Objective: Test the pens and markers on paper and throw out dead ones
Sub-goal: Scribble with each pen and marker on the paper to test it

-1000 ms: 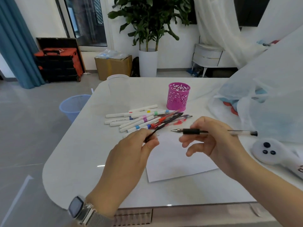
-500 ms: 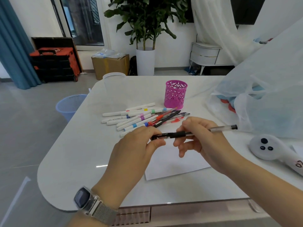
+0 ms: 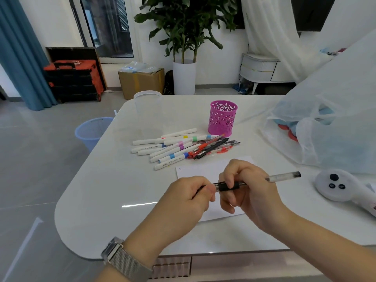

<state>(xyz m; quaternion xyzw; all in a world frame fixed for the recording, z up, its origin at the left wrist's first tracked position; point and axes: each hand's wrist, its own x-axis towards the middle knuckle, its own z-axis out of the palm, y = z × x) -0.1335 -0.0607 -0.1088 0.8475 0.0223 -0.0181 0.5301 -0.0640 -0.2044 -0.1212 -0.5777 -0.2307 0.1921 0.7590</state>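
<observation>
1. Two hands meet over the sheet of paper (image 3: 211,169): my right hand (image 3: 247,192) grips the black gel pen (image 3: 230,185) by its rubber grip, and my left hand (image 3: 188,197) pinches the cap (image 3: 200,189) at the tip.
2. I judge the cap should go on straight along the barrel, both grips firm, till it seats.
3. Beyond the paper, untested markers and pens (image 3: 179,148) lie heaped on the white table (image 3: 105,192) beside a pink pen holder (image 3: 222,119).
4. Left of the table, on the floor, stands a blue wastebasket (image 3: 91,130) for dead ones.
</observation>
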